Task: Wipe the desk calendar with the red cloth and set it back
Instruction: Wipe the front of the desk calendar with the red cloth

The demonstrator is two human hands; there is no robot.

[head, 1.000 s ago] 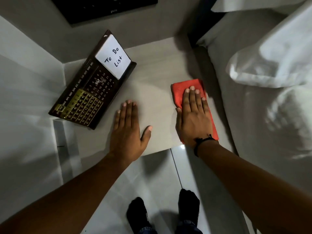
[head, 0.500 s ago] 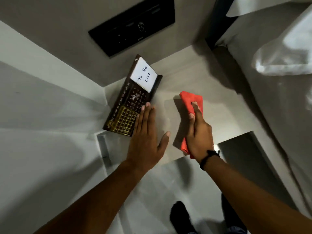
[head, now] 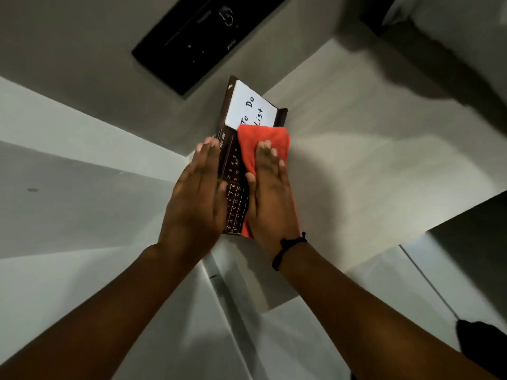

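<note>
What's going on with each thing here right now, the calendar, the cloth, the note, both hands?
desk calendar: lying on the shelf, partly covered by cloth and hands.
red cloth: pressed flat on the calendar's right side.
To Do List note: uncovered except its lower edge.
left hand: flat, fingers straight, at the calendar's left edge.
right hand: flat on the cloth.

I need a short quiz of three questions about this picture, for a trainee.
1. True or false: the red cloth lies on the calendar.
2. Which hand presses the cloth: left or right?
3. What words are on the white card?

Key: 1 true. 2 right. 3 "To Do List".
</note>
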